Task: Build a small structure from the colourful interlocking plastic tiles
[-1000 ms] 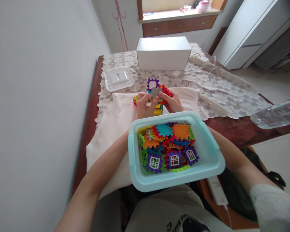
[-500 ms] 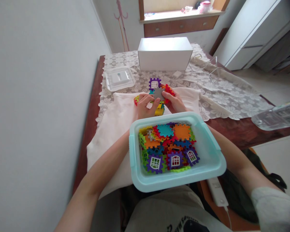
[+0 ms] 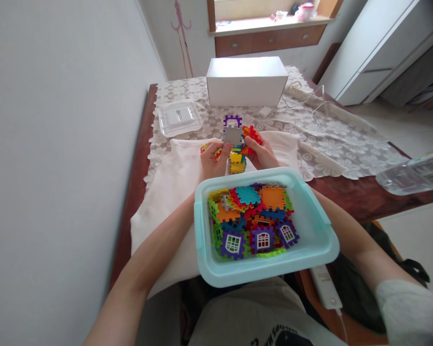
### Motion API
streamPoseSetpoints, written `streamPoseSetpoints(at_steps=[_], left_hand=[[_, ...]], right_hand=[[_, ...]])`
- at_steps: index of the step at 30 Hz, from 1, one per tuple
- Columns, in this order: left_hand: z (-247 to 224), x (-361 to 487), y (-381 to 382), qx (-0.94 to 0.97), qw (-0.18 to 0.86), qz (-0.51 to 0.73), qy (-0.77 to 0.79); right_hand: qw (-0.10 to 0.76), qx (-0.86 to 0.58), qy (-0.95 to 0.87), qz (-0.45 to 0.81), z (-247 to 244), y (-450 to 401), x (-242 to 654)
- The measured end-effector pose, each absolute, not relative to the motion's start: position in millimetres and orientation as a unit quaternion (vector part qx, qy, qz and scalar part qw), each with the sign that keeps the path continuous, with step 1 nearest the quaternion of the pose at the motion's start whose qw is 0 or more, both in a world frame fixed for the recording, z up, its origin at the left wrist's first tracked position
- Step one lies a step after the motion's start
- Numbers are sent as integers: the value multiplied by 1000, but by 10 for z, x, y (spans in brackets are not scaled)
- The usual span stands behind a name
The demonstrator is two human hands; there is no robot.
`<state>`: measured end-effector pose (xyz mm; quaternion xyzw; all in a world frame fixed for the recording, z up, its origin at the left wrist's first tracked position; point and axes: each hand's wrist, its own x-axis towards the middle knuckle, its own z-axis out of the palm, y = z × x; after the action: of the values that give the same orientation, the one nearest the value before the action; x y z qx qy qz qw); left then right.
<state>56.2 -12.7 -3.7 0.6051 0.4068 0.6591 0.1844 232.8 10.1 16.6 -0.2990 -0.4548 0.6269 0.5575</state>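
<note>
While the left hand (image 3: 213,162) keeps its grip closed on a gray tile (image 3: 232,135) just beyond the blue tub (image 3: 238,279), the right hand (image 3: 261,153) clasps the red-orange side of the joined tiles (image 3: 251,134). Squared teeth, light thumb pressure and a well-braced structure would likely suit the work. Compared with the earlier frame, the gray tile stands higher, overlapping the purple window piece (image 3: 232,117), the right thumb off its face.

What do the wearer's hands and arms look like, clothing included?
The left hand and right hand wear no gloves. A pale short sleeve ends near the right elbow; none shows on the left. The pale shirt has dark lettering.
</note>
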Motion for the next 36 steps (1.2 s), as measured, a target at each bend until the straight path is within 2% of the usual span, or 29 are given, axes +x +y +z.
streamPoseSetpoints(at_steps=[3,11,14,17,19,21,24,28,32,36], left_hand=[[-17,597,-160,594,230,659,399],[-20,510,-80,487,247,728,414],[-18,353,-39,508,215,703,449],[9,191,-30,564,129,665,473],[35,88,-9,573,65,665,474],[56,-17,41,550,45,683,478],[64,-169,151,469,147,690,531],[38,-283,256,416,290,641,577],[25,-303,271,409,311,629,583],[43,-346,269,408,304,614,603]], right_hand=[[563,-309,-448,622,142,122,2332],[600,-321,-449,579,188,129,2357],[604,-345,-462,550,221,167,2433],[601,-348,-464,550,193,259,2553],[600,-350,-471,545,139,333,2637],[603,-365,-478,525,77,398,2705],[608,-388,-495,484,17,457,2770],[580,-388,-562,444,19,483,2822],[548,-381,-614,421,25,492,2853],[551,-388,-626,393,-14,507,2863]])
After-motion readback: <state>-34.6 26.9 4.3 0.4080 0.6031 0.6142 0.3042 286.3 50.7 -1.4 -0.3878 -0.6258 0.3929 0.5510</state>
